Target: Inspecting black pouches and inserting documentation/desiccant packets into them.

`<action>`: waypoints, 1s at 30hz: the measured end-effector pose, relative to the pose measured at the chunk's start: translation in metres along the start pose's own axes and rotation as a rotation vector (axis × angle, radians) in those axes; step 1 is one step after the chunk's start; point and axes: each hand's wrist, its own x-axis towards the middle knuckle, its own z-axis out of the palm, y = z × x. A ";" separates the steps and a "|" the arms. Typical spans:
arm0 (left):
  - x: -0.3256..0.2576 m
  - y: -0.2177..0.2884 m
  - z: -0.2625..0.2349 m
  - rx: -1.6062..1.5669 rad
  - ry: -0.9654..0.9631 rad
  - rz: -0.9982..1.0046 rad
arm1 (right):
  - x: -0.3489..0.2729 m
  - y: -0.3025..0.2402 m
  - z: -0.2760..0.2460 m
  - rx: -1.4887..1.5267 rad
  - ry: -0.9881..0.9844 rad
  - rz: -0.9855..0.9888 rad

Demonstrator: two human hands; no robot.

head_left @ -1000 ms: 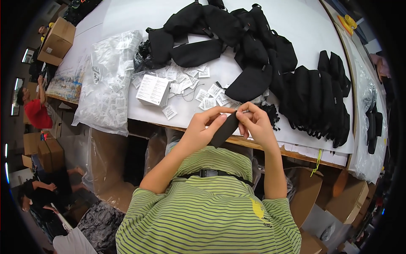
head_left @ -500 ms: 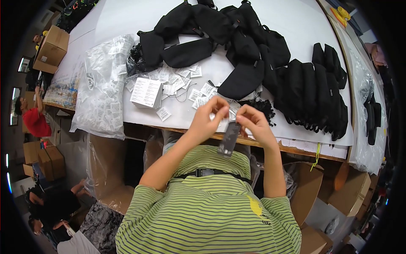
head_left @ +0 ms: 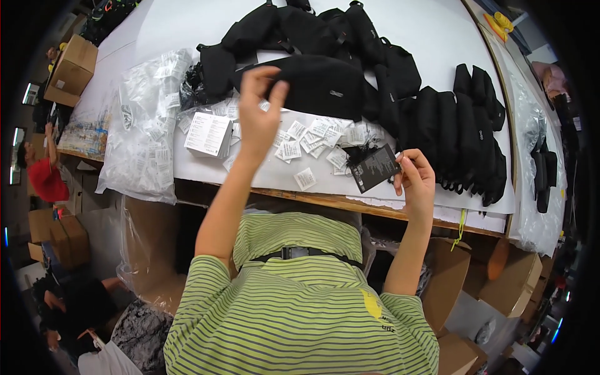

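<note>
My right hand [head_left: 415,181] pinches one corner of a black hang tag [head_left: 375,169] with small pale print, tilted above the front of the table. Farther off and to the left, my left hand [head_left: 259,115] is raised over the end of a long black fabric pouch [head_left: 322,84]. Its thumb and fingers are curled but apart, with nothing visible between them. Small white printed packets [head_left: 290,150] lie scattered between the hands, and some black strings [head_left: 359,153] sit partly behind the tag.
A stack of white printed cards [head_left: 208,134] stands left, beside a clear plastic bag [head_left: 140,134] of packets. More black pouches [head_left: 431,125] fill the back and right of the table [head_left: 431,25]. Cardboard boxes [head_left: 515,284] stand below right; a person in red [head_left: 47,178] is far left.
My hands have separated: the left went up and away to the pouches, the right moved right with the tag. A long pouch now lies across the middle, and more white packets are exposed.
</note>
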 end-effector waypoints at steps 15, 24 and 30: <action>-0.089 -0.022 -0.036 0.634 -0.846 0.222 | -0.006 0.007 0.027 -0.247 -0.204 0.181; -0.114 0.016 -0.048 0.544 -0.213 0.050 | -0.001 0.042 0.105 -0.867 -0.195 -0.082; -0.117 0.031 -0.053 0.285 -0.222 -0.386 | 0.002 0.048 0.121 -0.934 -0.401 -0.258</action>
